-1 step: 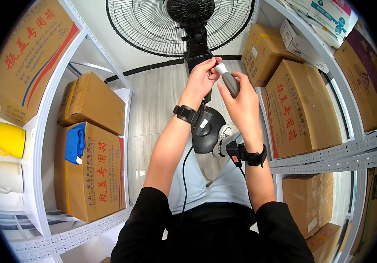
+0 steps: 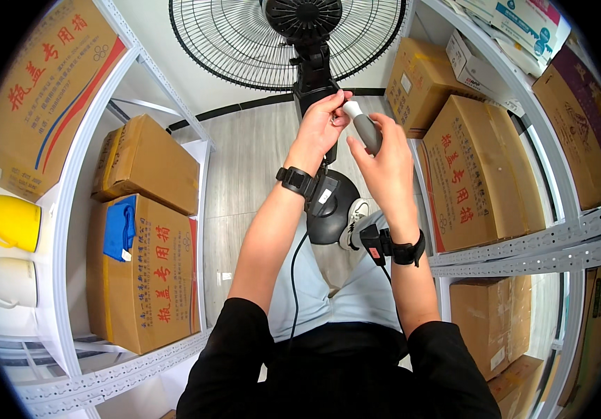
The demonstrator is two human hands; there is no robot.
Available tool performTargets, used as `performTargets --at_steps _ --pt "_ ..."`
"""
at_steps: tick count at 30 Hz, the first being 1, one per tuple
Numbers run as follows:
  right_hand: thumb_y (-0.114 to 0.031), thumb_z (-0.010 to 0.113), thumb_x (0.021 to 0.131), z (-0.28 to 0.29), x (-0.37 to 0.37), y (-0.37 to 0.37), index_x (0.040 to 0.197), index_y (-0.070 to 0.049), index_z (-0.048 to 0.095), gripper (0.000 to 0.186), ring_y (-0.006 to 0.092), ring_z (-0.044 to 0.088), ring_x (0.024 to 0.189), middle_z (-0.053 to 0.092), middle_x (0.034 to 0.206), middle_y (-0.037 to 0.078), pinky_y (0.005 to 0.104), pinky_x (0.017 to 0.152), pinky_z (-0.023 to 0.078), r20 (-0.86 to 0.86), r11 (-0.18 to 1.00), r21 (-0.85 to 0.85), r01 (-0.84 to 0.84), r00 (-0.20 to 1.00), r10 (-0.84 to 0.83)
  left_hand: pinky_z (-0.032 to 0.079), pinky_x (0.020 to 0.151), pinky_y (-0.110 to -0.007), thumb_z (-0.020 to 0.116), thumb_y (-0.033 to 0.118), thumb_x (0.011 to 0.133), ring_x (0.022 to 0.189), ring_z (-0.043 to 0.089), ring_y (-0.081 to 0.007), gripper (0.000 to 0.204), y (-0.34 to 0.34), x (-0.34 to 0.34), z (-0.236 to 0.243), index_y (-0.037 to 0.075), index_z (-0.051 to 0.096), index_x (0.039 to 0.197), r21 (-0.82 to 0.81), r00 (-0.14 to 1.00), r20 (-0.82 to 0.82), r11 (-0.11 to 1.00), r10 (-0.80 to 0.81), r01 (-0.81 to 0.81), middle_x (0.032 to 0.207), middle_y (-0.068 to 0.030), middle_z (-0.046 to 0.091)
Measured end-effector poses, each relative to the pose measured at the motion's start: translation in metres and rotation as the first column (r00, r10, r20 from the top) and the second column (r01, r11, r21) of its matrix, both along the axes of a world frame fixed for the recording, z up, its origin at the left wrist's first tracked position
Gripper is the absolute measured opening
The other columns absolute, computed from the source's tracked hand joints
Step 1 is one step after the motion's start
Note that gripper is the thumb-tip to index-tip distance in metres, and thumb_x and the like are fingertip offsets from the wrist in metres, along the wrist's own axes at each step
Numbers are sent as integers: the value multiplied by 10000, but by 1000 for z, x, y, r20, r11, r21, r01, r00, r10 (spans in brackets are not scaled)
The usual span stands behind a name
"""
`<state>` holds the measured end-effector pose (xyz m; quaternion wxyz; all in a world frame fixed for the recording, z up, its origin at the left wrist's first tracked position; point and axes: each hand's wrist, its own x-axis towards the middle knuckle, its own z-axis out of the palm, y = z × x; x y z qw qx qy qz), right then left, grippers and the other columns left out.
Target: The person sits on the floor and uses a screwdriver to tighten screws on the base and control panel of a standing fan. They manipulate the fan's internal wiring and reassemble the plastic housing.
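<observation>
Between the thumb and fingers of my right hand (image 2: 389, 155) is a tapered grey handle (image 2: 367, 133) with a white collar, like a screwdriver's. It tilts up and left, towards my left hand (image 2: 321, 126). The left fingers are closed together in front of the black fan pole (image 2: 312, 75), close to the white end. Whatever sits between those fingertips, and the tool's tip, cannot be made out. The wire-caged fan (image 2: 227, 42) stands just beyond, on a round black base (image 2: 333, 216) near my shoe.
Metal shelves flank me. Cardboard boxes (image 2: 148, 272) fill the left one, with a folded blue cloth (image 2: 120, 227), a yellow mug (image 2: 14, 222) and a white mug (image 2: 11, 281). More boxes (image 2: 479, 178) stand on the right. A black cable (image 2: 293, 283) hangs over my leg.
The grey handle has turned slightly in my right hand, whose fingers and thumb have shifted a little. My left hand stays where it was.
</observation>
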<state>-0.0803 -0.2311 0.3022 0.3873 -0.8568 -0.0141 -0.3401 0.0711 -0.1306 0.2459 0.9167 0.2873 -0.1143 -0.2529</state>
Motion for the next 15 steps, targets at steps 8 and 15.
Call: performTargets --at_steps 8,15 --pt "-137 652 830 -2 6 -1 1146 -5 522 366 387 632 839 617 997 216 455 703 509 -49 996 -38 83 995 -84 329 485 -192 586 215 940 621 426 -74 254 -4 0 2 -36 601 978 7 998 -59 1000 16 -15 752 -27 525" --pt "-148 650 832 1 3 1 1151 2 521 375 395 632 836 629 963 223 461 713 507 -44 999 15 39 998 -38 316 481 -189 603 203 927 609 419 -63 245 0 4 -1 -41 602 945 40 1000 4 999 -5 5 757 -16 523"
